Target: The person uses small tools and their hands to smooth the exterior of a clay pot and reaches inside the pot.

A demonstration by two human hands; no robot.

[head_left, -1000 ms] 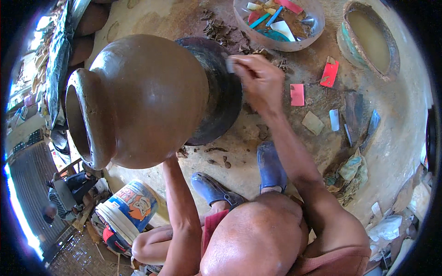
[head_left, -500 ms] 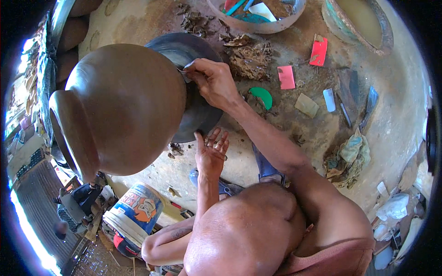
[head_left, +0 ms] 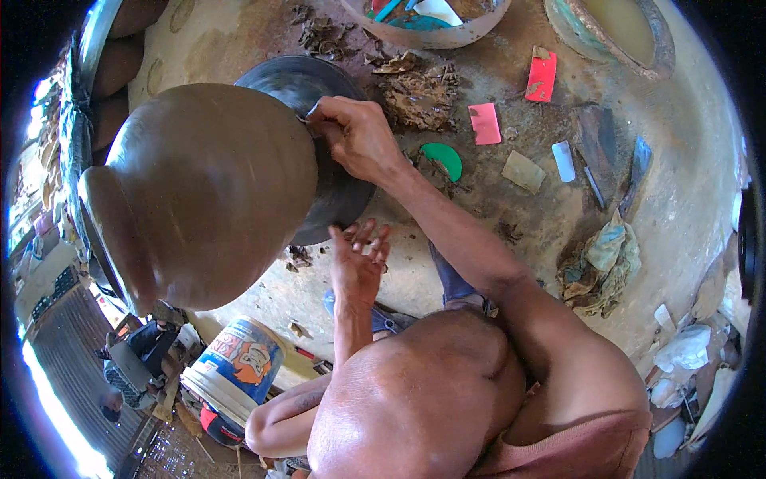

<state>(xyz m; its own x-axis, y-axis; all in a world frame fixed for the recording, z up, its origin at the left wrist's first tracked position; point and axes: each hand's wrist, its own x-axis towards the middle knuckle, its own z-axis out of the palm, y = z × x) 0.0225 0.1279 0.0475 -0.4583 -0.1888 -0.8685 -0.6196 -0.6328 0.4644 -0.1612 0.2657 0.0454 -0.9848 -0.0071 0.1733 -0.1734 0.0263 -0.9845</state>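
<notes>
A large brown clay pot (head_left: pixel 211 191) stands on a dark potter's wheel (head_left: pixel 323 80), its wide rim toward the left. At the pot's lower side, by the wheel, my right hand (head_left: pixel 357 140) is closed in a pinch. A thin metal tool (head_left: pixel 303 119) peeks from its fingertips against the clay; most of it is hidden by the fingers. My left hand (head_left: pixel 358 259) is near the wheel's edge, palm up, fingers apart and slightly curled, with nothing in it.
Right of the wheel lie clay scraps (head_left: pixel 420 96), a green curved scraper (head_left: pixel 444 160), red and pink cards (head_left: pixel 541 76), a knife (head_left: pixel 638 172) and a muddy cloth (head_left: pixel 602 259). A basin of tools (head_left: pixel 435 33) and a water tub (head_left: pixel 658 60) stand beyond. A bucket (head_left: pixel 239 363) sits at lower left.
The fingers of my left hand have curled a little more. My right hand stays at the pot's lower side. The whole view has shifted slightly.
</notes>
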